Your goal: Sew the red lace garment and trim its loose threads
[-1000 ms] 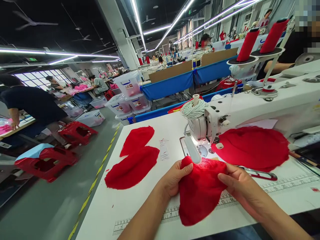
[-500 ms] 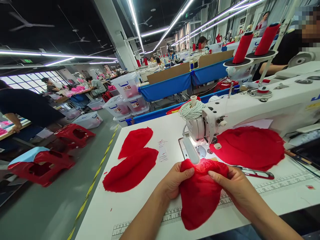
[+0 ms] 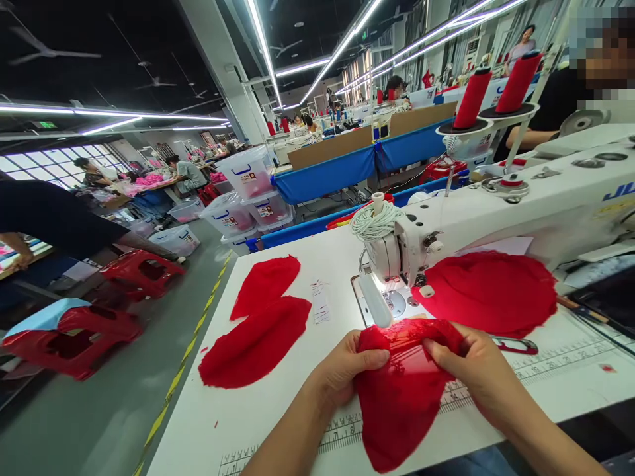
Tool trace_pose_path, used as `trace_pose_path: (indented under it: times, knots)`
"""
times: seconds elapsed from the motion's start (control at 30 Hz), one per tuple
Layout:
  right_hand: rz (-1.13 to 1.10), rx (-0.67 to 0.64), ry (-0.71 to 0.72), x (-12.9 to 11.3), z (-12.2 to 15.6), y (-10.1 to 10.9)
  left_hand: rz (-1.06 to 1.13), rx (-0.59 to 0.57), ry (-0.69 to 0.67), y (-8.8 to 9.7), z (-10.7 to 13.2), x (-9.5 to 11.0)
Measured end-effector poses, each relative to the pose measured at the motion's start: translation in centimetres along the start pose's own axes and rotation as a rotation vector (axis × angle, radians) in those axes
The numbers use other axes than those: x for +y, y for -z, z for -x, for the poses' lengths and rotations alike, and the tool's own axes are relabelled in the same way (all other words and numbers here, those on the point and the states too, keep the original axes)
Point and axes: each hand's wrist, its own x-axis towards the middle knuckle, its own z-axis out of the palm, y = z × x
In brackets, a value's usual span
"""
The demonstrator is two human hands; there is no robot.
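Observation:
Both my hands pinch a piece of red fabric [image 3: 397, 416] by its upper edge, just in front of the sewing machine [image 3: 391, 258]. My left hand [image 3: 342, 370] is closed on its left side, thumb on top. My right hand [image 3: 469, 357] grips the right side the same way. Between the thumbs the upper band is stretched, and light shows through it. The lower part hangs down over the ruler scale [image 3: 342, 433] printed on the table. Partly behind my right hand lies a pair of thread snips [image 3: 518, 345]. The fingers beneath the cloth are hidden.
Two red fabric pieces [image 3: 258, 344] lie left on the white table [image 3: 198, 423]. A larger red piece [image 3: 491, 291] lies under the machine arm. Red thread cones [image 3: 473, 99] stand behind. Plastic boxes [image 3: 245, 172] and red stools [image 3: 79, 337] stand beyond; co-workers sit around.
My hands have spread slightly apart, pulling the fabric's upper band wider and tauter. The fabric's lower end sits a little lower in view. The whole view has shifted slightly.

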Motion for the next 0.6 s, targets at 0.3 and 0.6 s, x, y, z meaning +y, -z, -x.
trace_pose_path:
  times: [0.3,0.6]
  knots:
    - [0.081,0.008,0.101,0.1,-0.9,2.2,0.097,-0.009,-0.116,-0.3,0.2,-0.4]
    - [0.090,-0.116,0.051,-1.1,-1.3,2.4,-0.110,-0.122,0.087,0.4,0.2,0.4]
